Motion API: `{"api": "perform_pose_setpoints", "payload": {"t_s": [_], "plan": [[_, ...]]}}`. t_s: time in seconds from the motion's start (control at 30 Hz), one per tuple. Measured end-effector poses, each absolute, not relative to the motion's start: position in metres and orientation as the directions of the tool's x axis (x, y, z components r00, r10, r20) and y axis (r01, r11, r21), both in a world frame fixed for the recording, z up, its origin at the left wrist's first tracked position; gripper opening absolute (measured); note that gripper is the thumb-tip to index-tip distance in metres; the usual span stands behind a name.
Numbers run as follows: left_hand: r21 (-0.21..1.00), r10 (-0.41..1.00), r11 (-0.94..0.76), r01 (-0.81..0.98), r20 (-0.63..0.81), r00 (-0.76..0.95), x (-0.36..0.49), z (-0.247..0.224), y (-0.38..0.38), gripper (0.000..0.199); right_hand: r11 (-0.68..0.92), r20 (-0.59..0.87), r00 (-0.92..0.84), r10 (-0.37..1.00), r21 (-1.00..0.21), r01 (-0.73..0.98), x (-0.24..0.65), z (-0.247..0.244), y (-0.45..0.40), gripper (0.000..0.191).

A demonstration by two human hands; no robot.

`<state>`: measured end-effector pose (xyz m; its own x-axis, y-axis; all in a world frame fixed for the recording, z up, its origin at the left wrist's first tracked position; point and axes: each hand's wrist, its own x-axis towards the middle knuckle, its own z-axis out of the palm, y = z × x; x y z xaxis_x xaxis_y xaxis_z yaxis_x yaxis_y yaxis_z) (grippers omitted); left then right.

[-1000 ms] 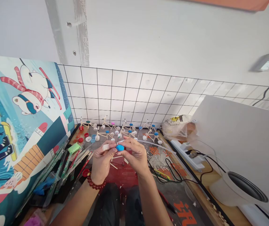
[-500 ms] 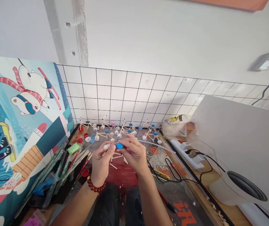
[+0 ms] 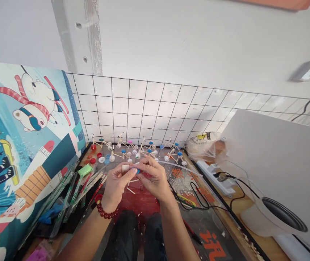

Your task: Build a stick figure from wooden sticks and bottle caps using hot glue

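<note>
Grip: left hand (image 3: 117,183) and right hand (image 3: 155,179) are closed to a pinch on one blue piece (image 3: 138,171); the fingers (image 3: 129,176) cover most of it, so its full shape cannot be told. Position of the blue piece: between both sets of fingertips, over the work surface (image 3: 198,224). Positions below are relative to the blue piece. Surface: red directly below it; grey with orange lettering (image 3: 215,250) to its right. Room: white wall (image 3: 184,43) and black wire grid (image 3: 129,98) beyond it; one illustrated panel (image 3: 35,145) to its far left. Counts: about seven stick models (image 3: 123,152), beyond; one green block (image 3: 85,170) and many loose sticks (image 3: 96,181), left; one white power strip (image 3: 214,179) and one white container (image 3: 263,219), right.
</note>
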<state>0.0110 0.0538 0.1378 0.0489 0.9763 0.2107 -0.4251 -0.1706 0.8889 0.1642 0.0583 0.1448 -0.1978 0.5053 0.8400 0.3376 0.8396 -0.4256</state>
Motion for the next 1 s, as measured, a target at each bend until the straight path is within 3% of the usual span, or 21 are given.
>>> {"api": "perform_pose_setpoints", "payload": {"t_s": [0.47, 0.77, 1.0], "plan": [[0.888, 0.976, -0.150, -0.434, 0.203, 0.078, 0.012, 0.140, 0.051, 0.024, 0.839, 0.828, -0.191, 0.527, -0.471, 0.274, 0.164, 0.146, 0.057, 0.031], [0.853, 0.978, -0.189, -0.486, 0.207, -0.017, 0.009, 0.129, 0.056, 0.027, 0.831, 0.846, -0.121, 0.519, -0.466, 0.305, 0.167, 0.142, 0.061, 0.026], [0.809, 0.907, -0.384, -0.445, 0.420, -0.019, 0.010, 0.124, 0.057, 0.020, 0.840, 0.849, -0.131, 0.512, -0.463, 0.283, 0.170, 0.138, 0.062, 0.030]]}}
